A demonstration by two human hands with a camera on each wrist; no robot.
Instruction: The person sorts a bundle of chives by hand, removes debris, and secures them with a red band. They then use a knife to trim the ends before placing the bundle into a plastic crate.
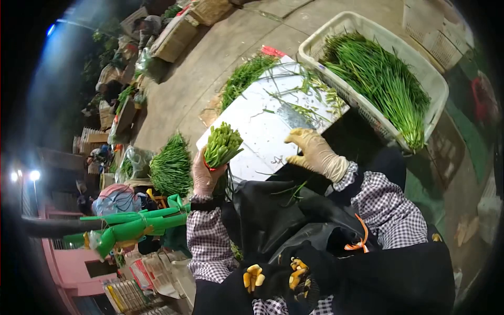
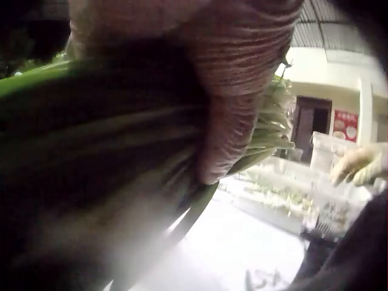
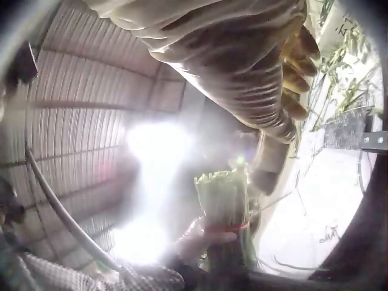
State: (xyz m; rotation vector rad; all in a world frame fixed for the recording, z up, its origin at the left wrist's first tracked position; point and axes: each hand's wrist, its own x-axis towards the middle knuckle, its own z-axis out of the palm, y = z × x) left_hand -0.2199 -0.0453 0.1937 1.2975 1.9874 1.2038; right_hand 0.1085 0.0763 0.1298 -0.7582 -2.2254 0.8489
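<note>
My gloved left hand (image 1: 207, 173) grips a bunch of chives (image 1: 223, 145) upright at the near left corner of a white board (image 1: 247, 131), cut stalk ends up. A red band (image 3: 227, 228) circles the bunch in the right wrist view. In the left wrist view, the thumb (image 2: 230, 133) wraps round the dark green leaves. My right hand (image 1: 317, 152), in a pale glove, hovers over the board's near right side, fingers spread and slightly bent, holding nothing. Close beyond its fingertips lies a cleaver, its grey blade (image 1: 295, 116) among scraps; the dark riveted handle (image 3: 377, 140) shows in the right wrist view.
A white crate (image 1: 336, 79) of long chives (image 1: 378, 79) stands beyond the board at right. Trimmed ends (image 1: 328, 97) litter the board's far right part. More chives (image 1: 244, 79) lie past its far left edge, and a bundle (image 1: 171, 165) stands at left near green-wrapped poles (image 1: 131, 226).
</note>
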